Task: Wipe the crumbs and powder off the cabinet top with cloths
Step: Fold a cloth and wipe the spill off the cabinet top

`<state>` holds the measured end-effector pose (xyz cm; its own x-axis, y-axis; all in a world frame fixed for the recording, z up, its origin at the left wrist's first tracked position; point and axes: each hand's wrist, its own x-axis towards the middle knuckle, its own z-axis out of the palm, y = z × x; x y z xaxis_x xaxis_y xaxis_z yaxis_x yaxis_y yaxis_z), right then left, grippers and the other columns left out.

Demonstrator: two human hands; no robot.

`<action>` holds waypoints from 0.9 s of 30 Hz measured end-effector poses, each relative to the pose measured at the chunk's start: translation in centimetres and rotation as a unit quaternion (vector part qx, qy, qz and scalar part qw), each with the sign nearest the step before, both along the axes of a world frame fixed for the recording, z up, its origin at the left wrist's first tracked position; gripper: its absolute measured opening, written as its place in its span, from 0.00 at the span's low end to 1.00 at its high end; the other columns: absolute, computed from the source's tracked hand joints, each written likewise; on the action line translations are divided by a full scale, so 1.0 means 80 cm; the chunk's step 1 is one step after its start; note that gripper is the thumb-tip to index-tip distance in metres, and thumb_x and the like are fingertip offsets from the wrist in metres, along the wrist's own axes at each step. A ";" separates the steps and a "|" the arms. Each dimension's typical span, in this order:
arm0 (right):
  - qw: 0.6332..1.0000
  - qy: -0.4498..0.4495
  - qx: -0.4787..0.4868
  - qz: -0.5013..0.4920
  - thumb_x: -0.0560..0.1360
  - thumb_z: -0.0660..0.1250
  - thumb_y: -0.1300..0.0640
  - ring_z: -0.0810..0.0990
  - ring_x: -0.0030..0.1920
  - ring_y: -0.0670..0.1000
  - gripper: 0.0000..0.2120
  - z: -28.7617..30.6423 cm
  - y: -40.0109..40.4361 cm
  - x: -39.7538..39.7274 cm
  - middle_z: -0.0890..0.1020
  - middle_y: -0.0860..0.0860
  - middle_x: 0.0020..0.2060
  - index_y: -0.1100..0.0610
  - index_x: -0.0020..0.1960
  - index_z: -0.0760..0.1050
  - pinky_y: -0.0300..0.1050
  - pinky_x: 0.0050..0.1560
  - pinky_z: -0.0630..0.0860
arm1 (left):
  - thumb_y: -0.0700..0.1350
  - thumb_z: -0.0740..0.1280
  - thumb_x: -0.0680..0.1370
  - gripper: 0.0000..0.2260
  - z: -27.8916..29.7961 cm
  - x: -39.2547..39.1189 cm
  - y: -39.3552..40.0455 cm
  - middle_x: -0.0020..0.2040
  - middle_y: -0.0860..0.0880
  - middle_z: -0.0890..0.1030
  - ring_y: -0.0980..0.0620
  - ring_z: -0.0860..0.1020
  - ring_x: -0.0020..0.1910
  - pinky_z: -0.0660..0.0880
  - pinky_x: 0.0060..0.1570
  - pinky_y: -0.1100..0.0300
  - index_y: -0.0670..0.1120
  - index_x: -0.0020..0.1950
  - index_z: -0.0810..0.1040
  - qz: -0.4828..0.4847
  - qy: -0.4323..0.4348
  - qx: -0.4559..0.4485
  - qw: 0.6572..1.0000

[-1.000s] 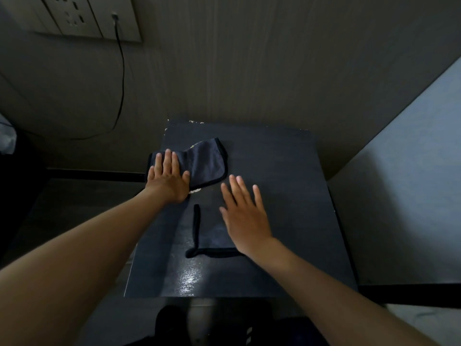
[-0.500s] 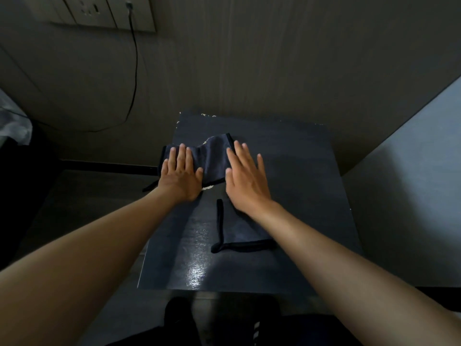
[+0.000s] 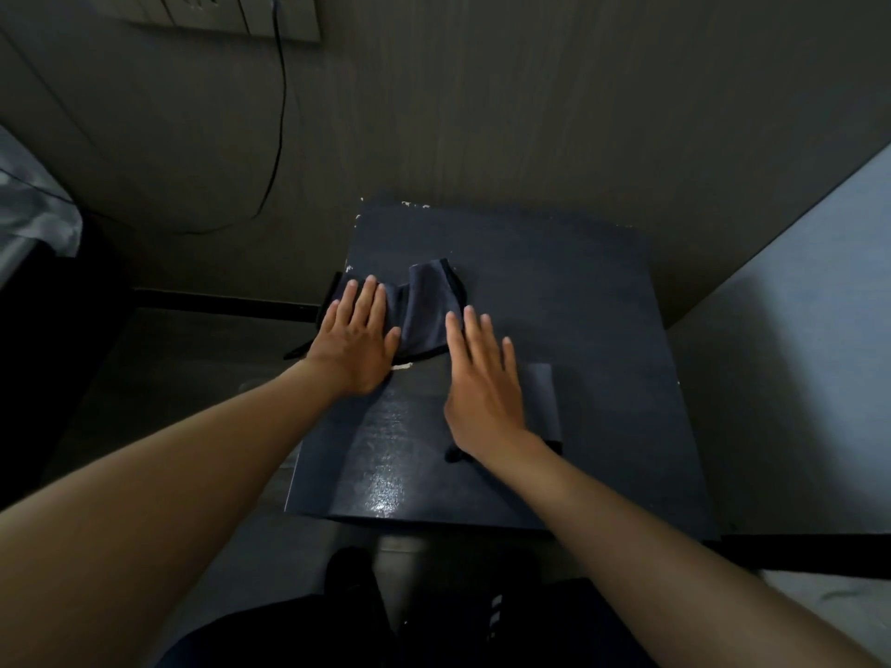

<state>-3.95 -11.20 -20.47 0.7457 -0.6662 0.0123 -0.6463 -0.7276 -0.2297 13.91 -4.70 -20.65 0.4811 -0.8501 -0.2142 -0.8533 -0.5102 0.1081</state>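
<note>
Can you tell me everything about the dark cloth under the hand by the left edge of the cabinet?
The cloth is dark blue with a darker stitched border and looks soft, like a towel. It lies rumpled, not flat, on the back left part of the cabinet top, with one fold standing up a little. Its left end reaches the cabinet's left edge. The left hand presses flat on its left part. The right hand has fingertips touching its right edge. A small pale patch of powder shows just below it.

Dim grey wall (image 3: 530, 98), socket plate (image 3: 226, 14), trailing cable (image 3: 281, 113)

Wall sockets (image 3: 226, 12) cut off at top edge, second cloth (image 3: 542, 402) mostly hidden under right hand (image 3: 484, 392)
</note>
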 end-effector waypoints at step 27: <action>0.998 0.029 0.052 -0.030 0.83 0.49 0.52 0.40 0.79 0.56 0.32 0.003 0.082 0.124 0.42 0.60 0.79 0.64 0.79 0.38 0.53 0.77 0.40 | 0.53 0.45 0.84 0.29 -0.004 0.010 0.096 0.80 0.42 0.38 0.47 0.36 0.79 0.41 0.78 0.51 0.38 0.80 0.40 0.072 0.053 -0.020 0.996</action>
